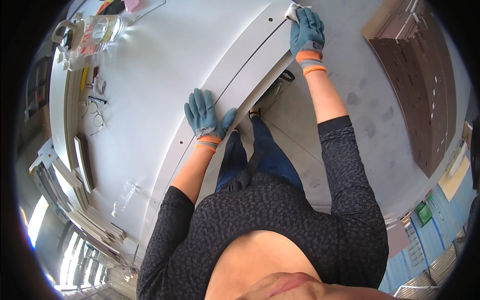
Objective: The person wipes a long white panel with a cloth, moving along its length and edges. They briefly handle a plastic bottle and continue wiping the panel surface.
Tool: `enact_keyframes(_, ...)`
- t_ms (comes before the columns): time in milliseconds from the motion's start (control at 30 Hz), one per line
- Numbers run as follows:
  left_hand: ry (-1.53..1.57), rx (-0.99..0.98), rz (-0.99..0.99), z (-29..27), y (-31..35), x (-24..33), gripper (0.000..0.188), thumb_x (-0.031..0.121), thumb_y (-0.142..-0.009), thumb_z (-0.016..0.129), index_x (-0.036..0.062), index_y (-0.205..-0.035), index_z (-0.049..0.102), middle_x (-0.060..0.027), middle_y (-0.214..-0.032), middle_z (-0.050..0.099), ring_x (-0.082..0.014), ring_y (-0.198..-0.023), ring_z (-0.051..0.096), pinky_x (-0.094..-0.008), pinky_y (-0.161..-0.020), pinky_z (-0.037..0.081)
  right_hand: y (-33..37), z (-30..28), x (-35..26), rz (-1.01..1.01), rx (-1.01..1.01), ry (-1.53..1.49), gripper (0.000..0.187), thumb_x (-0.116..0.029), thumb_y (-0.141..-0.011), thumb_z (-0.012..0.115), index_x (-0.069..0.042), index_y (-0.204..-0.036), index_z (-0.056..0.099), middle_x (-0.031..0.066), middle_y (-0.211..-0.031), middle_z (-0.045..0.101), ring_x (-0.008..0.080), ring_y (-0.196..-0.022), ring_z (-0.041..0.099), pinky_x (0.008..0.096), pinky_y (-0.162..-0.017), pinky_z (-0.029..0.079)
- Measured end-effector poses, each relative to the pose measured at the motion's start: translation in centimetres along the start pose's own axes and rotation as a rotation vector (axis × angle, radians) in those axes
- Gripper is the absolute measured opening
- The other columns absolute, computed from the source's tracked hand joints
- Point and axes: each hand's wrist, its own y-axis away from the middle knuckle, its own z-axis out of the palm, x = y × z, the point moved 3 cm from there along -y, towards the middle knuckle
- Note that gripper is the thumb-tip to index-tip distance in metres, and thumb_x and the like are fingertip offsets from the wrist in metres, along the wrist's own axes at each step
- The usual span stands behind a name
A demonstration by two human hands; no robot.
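While our left hand [205, 115] lies spread on the white board [255, 79], our right hand [307, 34] grips a cloth [291, 12]; what's done or left is unclear.

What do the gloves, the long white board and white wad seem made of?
Gloves: matte blue-grey, probably rubber-coated knit, judging by snug banded cuffs. Long white board: smooth, satin, evenly white; perhaps painted or laminated wood, core unclear. White wad: matte, likely cloth or paper, given crumpled folds.
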Motion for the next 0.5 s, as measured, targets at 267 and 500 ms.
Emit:
enact_keyframes(267,-0.01,0.002,-0.077,-0.5,0.6,-0.1,0.102,0.066,-0.088,0.072,0.0021,-0.161,0.04,-0.0296,-0.166,0.035,-0.0473,-0.154,0.033,-0.0638,-0.125,0.021,8.3,-2.6,-13.0,-0.334,-0.481,-0.16,0.044,-0.018,-0.093,0.065,-0.013,-0.136,0.063,0.0114,-0.139,0.06,0.0347,-0.129,0.057,0.0472,-0.114,0.043)
enact_keyframes(500,0.071,0.074,-0.125,-1.3,0.4,-0.7,0.074,0.043,-0.095,0.07,0.0021,-0.153,0.05,-0.0257,-0.163,0.042,-0.0478,-0.148,0.041,-0.0595,-0.124,0.029,8.2,1.0,-16.0,-0.176,-0.326,0.138,0.06,-0.039,-0.095,0.067,-0.009,-0.146,0.056,0.0162,-0.141,0.058,0.0389,-0.135,0.053,0.0535,-0.112,0.041)
